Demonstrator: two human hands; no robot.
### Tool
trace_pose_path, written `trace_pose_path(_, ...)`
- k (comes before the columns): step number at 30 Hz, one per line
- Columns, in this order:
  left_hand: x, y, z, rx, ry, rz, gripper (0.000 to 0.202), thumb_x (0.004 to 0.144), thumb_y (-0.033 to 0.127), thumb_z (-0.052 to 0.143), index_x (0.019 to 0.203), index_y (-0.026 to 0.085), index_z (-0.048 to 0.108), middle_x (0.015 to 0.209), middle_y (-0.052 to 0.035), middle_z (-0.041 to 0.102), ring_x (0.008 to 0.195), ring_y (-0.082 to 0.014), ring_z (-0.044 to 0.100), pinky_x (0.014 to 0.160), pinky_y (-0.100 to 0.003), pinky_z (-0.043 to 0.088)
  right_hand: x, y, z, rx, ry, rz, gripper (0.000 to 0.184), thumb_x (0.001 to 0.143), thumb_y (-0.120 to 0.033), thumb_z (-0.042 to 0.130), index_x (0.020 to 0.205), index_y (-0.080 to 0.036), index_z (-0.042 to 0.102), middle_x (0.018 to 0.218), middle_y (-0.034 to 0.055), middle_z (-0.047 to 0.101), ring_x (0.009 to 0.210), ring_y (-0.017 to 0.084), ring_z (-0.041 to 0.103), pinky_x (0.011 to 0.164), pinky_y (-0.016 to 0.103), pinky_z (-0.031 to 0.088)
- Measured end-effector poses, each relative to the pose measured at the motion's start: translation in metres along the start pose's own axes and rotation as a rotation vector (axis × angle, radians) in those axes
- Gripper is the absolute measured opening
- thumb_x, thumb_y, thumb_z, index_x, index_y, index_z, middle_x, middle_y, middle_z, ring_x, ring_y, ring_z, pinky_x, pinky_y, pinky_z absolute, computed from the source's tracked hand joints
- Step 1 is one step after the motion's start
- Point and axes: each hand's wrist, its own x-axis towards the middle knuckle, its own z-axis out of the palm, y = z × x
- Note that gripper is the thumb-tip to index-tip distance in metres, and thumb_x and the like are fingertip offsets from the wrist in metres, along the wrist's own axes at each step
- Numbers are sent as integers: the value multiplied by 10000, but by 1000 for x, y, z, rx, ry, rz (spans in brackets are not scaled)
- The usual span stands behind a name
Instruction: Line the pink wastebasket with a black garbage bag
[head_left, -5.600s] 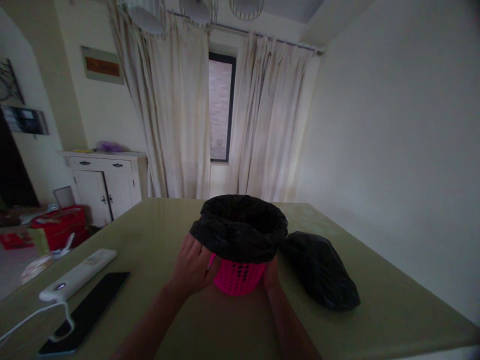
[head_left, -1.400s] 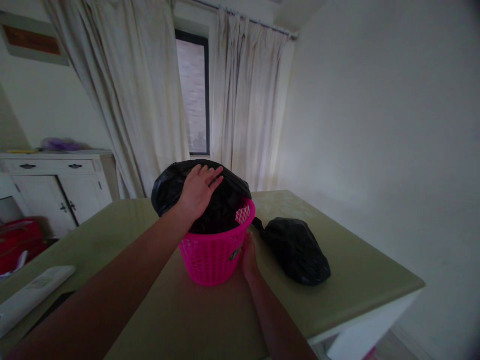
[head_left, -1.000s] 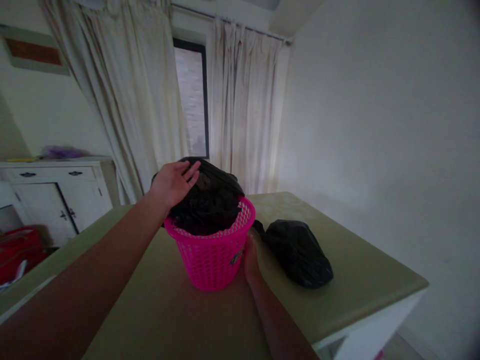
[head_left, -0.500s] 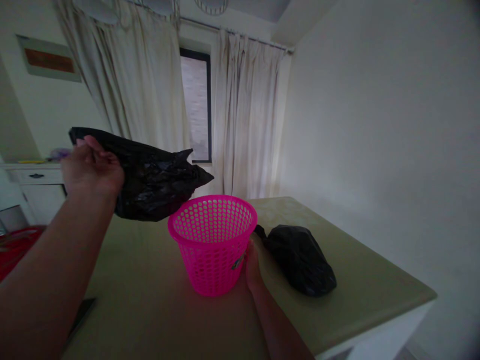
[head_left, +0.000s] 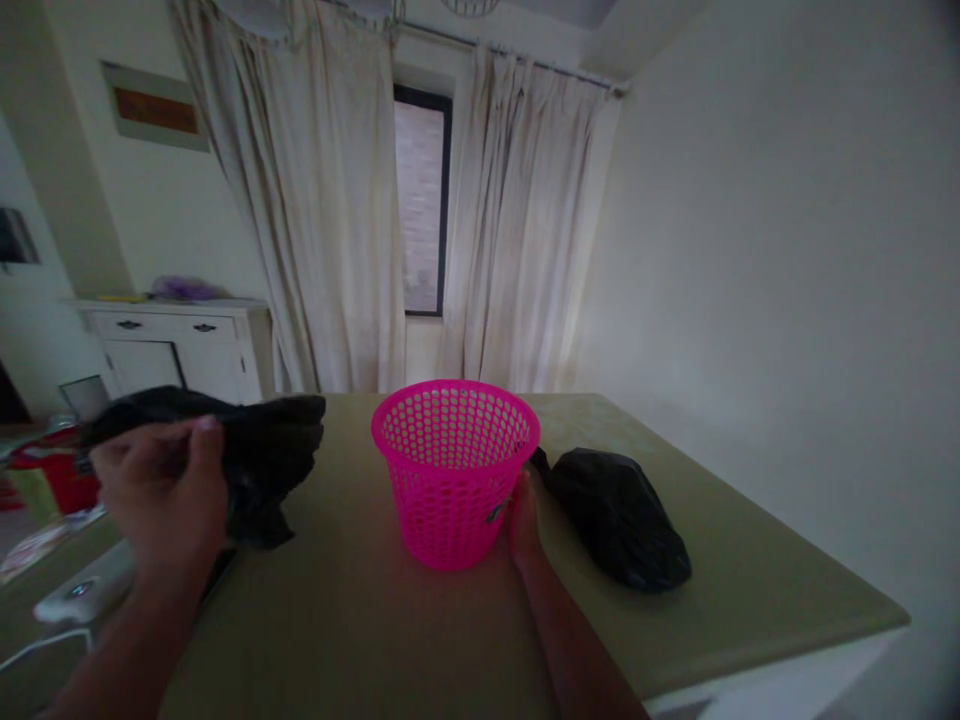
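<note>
My left hand [head_left: 169, 490] is closed on a crumpled black plastic bag [head_left: 274, 450], held at the left over the table. In the middle, a pink perforated plastic basket [head_left: 450, 515] stands upright on the table, and no bag shows inside it. My right hand [head_left: 526, 520] rests against the basket's right side. Its fingers go behind the basket and are mostly hidden, so whether they grip it is unclear. Just right of that hand lies a filled black plastic bag [head_left: 615, 520] with its twisted neck toward the basket.
The pale table [head_left: 750, 590] ends in a corner at the right, beside a wall. On its left lie a white device [head_left: 86, 590] and a cable. Farther back stand a red container [head_left: 64, 475] and a white cabinet [head_left: 210, 350], with curtains [head_left: 330, 200] around a window.
My left hand has lowered with the black bag, which has moved away from the basket toward the left. My right hand stays at the basket's side. The view has turned slightly left.
</note>
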Motion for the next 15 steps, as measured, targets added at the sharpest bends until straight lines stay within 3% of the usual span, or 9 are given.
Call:
trace_pose_path(1, -19, -15, -9, 139, -7, 122, 271, 764, 483, 705, 739, 265, 545, 857, 0, 509, 1184, -319, 521, 1143, -547, 383, 1, 1, -1, -19, 8, -1, 618, 905, -760, 532, 1060, -217, 783, 1136, 112, 803, 1117, 342, 715, 919, 467, 551)
trace_pose_path(3, -53, -46, -22, 258, -130, 181, 269, 803, 537, 649, 762, 289, 554, 901, -38, 550, 1225, -378, 515, 1136, -612, 377, 2, 2, -2, -37, 32, -1, 636, 887, -780, 532, 1025, -212, 782, 1096, 112, 808, 1074, 342, 726, 896, 466, 554)
trace_pose_path(6, -85, -81, -25, 328, -304, -20, 347, 762, 598, 644, 822, 266, 561, 956, -81, 527, 1162, -400, 527, 1055, -608, 443, 3, 2, -3, -67, 78, -44, 647, 858, -795, 554, 1014, -205, 769, 1055, 106, 807, 1015, 330, 734, 877, 463, 553)
trace_pose_path(10, -88, -94, -1, 201, -392, -228, 408, 772, 628, 620, 892, 245, 548, 974, -51, 535, 1004, -314, 575, 982, -512, 490, -4, -6, -2, -216, 152, -239, 599, 901, -747, 528, 980, -193, 743, 988, 95, 781, 945, 292, 713, 873, 441, 538)
trace_pose_path(15, -85, -98, 39, -63, -289, -279, 257, 842, 479, 546, 878, 265, 410, 968, -4, 551, 967, -233, 593, 886, -377, 513, -6, -28, -12, -586, 415, -513, 481, 1015, -583, 413, 1106, -190, 676, 1074, 124, 717, 1023, 272, 645, 955, 430, 481)
